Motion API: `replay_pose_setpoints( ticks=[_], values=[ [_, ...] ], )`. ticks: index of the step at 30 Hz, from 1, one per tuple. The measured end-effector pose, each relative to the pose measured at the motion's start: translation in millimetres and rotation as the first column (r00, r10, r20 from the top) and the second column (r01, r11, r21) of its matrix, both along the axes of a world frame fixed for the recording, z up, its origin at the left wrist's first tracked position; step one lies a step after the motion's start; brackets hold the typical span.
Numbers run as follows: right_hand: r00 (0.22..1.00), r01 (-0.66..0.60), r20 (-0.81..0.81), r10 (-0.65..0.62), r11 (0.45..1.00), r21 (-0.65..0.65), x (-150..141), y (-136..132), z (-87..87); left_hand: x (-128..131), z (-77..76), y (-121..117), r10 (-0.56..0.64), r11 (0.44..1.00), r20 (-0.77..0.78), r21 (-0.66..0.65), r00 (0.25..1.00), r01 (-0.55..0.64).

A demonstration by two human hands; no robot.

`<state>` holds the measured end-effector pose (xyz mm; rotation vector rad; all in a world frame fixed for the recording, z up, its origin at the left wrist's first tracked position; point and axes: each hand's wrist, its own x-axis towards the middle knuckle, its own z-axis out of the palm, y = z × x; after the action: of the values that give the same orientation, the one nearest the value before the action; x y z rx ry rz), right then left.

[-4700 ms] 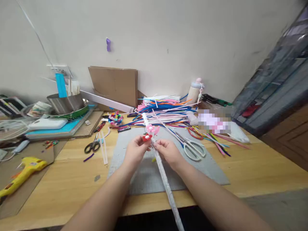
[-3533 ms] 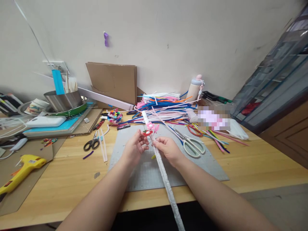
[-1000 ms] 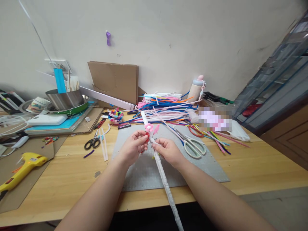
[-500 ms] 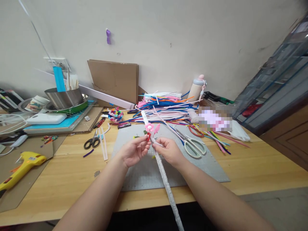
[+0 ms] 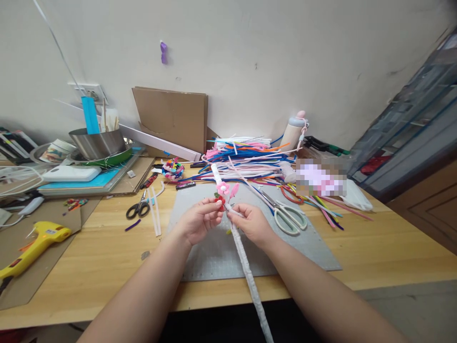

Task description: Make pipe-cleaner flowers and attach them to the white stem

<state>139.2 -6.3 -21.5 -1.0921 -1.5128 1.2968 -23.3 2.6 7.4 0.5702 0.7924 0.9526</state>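
I see the white wrapped rod (image 5: pixel 246 259) running away from me, my right hand (image 5: pixel 252 224) pinching it just below the red flower (image 5: pixel 221 202), which my left hand (image 5: pixel 200 221) pinches alongside it.

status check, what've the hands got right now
Left hand pinching small red piece at long white wrapped rod. Right hand gripping rod. Rod over grey cutting mat; white-handled scissors lie just right.

White-wrapped stick (image 5: pixel 243 252), pink flower (image 5: pixel 222 187) attached
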Motion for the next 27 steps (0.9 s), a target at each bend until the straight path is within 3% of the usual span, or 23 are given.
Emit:
replay_pose_setpoints(
  ticks=[6, 16, 19, 23, 27],
  values=[
    [1.000, 0.004, 0.005, -0.004, 1.000, -0.013, -0.2, -0.4, 0.9, 0.7, -3.9, 1.3, 0.023, 0.987, -0.101, 0.163, 0.995, -0.006],
    [1.000, 0.007, -0.003, -0.007, 1.000, -0.005, -0.7, 0.9, -1.7, 5.0, -9.6, 2.2, 0.178, 0.928, -0.281, 0.368, 0.943, -0.065],
    [1.000, 0.011, -0.010, -0.011, 1.000, -0.005, -0.7, 1.0, -2.1, 5.4, -8.8, 1.5, 0.150, 0.947, -0.245, 0.314, 0.958, -0.068],
    [1.000, 0.020, 0.008, -0.020, 1.000, -0.009, -0.9, 0.5, -0.3, 3.8, -6.0, 0.1, 0.024, 0.985, -0.067, 0.170, 0.997, -0.013],
    [1.000, 0.012, 0.004, -0.012, 1.000, -0.006, -1.0, 0.8, -0.8, 1.5, -4.9, 0.1, -0.041, 0.988, -0.043, 0.148, 0.998, 0.047]
  ],
)
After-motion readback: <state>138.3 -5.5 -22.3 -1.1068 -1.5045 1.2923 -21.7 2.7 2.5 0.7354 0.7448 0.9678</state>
